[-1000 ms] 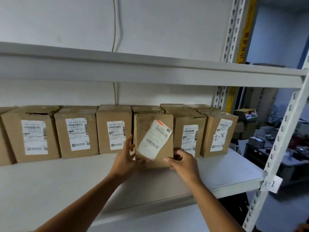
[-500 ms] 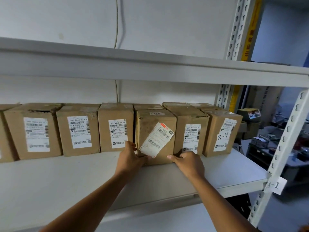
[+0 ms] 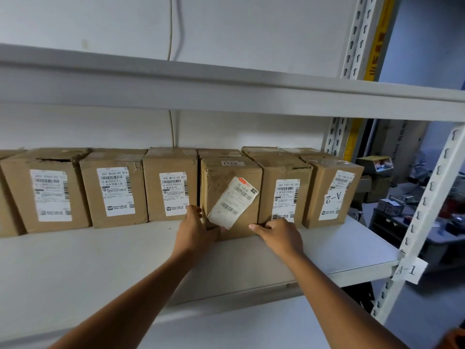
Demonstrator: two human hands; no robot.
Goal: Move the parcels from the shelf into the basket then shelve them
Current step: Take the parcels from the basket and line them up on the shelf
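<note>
A brown cardboard parcel [image 3: 231,180] with a tilted white label stands on the white shelf [image 3: 88,260], in a row of several similar parcels. My left hand [image 3: 195,231] holds its lower left corner, fingers along the side. My right hand [image 3: 279,234] presses its lower right corner. The parcel sits nearly level with its neighbours, the one labelled 430 [image 3: 171,183] on its left and the one labelled 665 [image 3: 284,190] on its right. No basket is in view.
An upper shelf board [image 3: 226,89] runs overhead. A perforated upright [image 3: 425,210] with an "A-1" tag [image 3: 409,270] stands at the right front corner. Beyond it lies a cluttered desk [image 3: 415,207]. A parcel marked "A-2" [image 3: 332,192] ends the row.
Both hands have pushed the parcel backward on the shelf, from standing out in front to nearly in line with the row.
</note>
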